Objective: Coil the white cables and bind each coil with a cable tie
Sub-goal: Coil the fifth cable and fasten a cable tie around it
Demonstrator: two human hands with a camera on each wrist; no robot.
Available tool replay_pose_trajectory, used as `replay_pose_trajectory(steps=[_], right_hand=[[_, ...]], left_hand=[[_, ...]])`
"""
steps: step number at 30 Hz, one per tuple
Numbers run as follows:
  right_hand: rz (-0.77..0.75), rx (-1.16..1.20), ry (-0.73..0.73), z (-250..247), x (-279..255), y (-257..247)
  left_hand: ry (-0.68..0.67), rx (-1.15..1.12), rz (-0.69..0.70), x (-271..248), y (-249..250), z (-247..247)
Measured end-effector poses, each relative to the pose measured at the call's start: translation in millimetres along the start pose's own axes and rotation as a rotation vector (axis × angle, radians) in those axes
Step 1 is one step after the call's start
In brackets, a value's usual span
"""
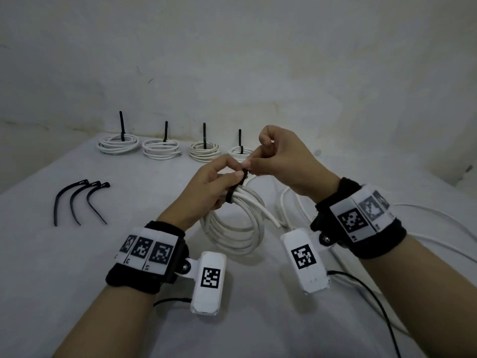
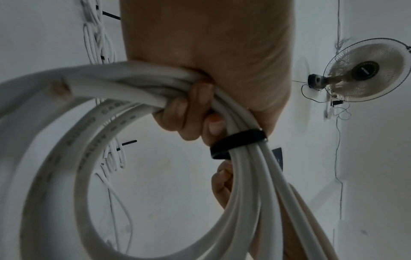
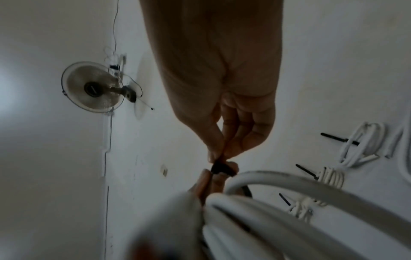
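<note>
At frame centre the left hand (image 1: pixel 206 187) gripped the coil (image 1: pixel 233 223); the right hand (image 1: pixel 281 161), just right, pinched the cable tie (image 1: pixel 238 183) looped across its strands.

A wall fan (image 2: pixel 364 70) with a round wire guard is mounted on the white wall (image 1: pixel 258 47), thin wires trailing below it. A white table (image 1: pixel 77 280) fills the near scene. A thin black cord (image 1: pixel 374 298) runs across its near right part.
</note>
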State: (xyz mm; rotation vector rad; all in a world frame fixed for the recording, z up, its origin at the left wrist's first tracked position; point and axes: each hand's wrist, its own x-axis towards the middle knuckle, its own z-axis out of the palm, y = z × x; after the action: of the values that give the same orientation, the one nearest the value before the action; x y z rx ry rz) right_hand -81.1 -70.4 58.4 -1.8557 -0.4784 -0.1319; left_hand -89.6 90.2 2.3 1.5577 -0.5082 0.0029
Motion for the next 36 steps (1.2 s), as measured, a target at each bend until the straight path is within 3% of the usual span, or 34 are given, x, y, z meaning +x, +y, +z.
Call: replay_pose_trajectory(steps=[5,8,10,13,14,20,25,30,36], right_hand=[[0.006,-0.058,0.128,-8,20,1],[0.014,0.041,0.163,-1,24,2],[0.115,0.136,0.096,5,22,0],[0.331,0.167,-0.160,7,16,-6],[0.341,0.137,-0.168,6,16,-5],[0.240,-0.041,-0.003,4,24,-2],[0.227,0.012,0.042,8,29,0],[0.089,-0.231,0.135,4,19,-3],[-0.050,-0.477,0.093,4,4,-4]], left_hand=[[-0.009,0.052,0.027,-1,1,-4],[0.062,0.055,0.068,0,-1,-9],[0.114,0.048,0.110,0,-1,-9],[0.147,0.007,0.150,1,-1,-5],[0.151,0.008,0.150,1,0,-4],[0.148,0.061,0.147,0,0,1],[0.170,0.089,0.162,2,-4,0],[0.307,0.080,0.175,6,-8,-2],[0.427,0.048,0.140,11,-14,-11]])
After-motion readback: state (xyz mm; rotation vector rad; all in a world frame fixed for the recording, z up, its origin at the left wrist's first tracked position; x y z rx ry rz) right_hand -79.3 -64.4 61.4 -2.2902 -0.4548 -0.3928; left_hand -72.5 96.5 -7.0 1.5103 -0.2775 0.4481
